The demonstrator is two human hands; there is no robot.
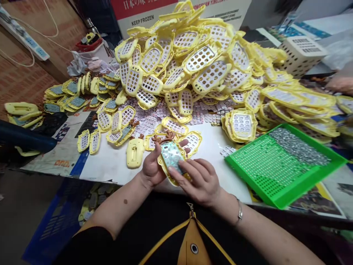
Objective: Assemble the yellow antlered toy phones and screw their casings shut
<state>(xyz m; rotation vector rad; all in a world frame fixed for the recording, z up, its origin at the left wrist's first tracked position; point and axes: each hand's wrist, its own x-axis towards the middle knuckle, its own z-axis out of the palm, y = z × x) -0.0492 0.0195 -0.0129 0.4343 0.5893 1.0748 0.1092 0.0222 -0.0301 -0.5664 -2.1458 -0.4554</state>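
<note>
With my left hand (151, 166) gripping the yellow shell (171, 162) and my right hand (200, 179) pressing its keypad sheet (171, 156) with flat fingers, I judge the sheet could seat crooked.

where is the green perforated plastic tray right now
In the head view, the green perforated plastic tray lies on the table's right side, just right of the right hand, below the heap of yellow plastic shells.

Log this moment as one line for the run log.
left hand: holds yellow shell | right hand: presses keypad sheet | green tray: right
</note>
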